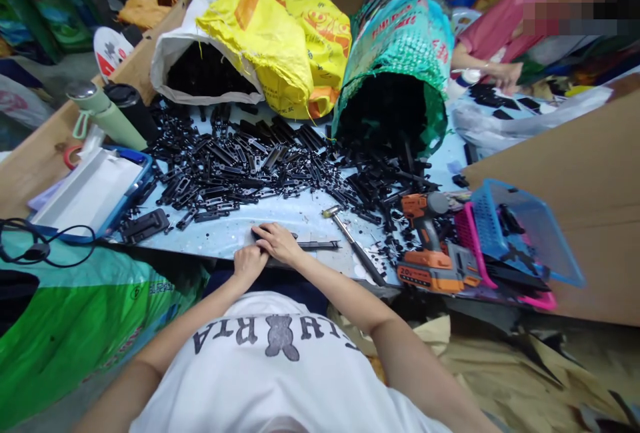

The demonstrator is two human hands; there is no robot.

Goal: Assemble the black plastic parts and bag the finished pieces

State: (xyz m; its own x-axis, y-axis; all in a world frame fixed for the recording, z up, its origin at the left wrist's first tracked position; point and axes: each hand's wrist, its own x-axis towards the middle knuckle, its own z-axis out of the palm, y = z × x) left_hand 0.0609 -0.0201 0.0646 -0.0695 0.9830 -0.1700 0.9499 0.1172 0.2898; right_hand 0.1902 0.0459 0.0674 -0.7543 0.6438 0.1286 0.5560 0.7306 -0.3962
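At the table's front edge my left hand (pixel 250 263) is closed, its fingertips against a small black part (pixel 259 234). My right hand (pixel 278 243) lies just above and beside it, fingers bent over the same black part. Much of that part is hidden under the fingers. Right of my hands a long narrow black piece (pixel 320 245) lies flat on the table. A hammer (pixel 356 246) with a black handle rests further right. Behind my hands spreads a large heap of black parts (pixel 240 159).
An orange and grey cordless drill (pixel 430 253) and a blue basket (pixel 530 233) stand at the right. Behind the heap, a white sack (pixel 157 73) and a green sack (pixel 395 46) lie open. At left are a tray (pixel 107 219) and a green bottle (pixel 113 116). A person sits back right.
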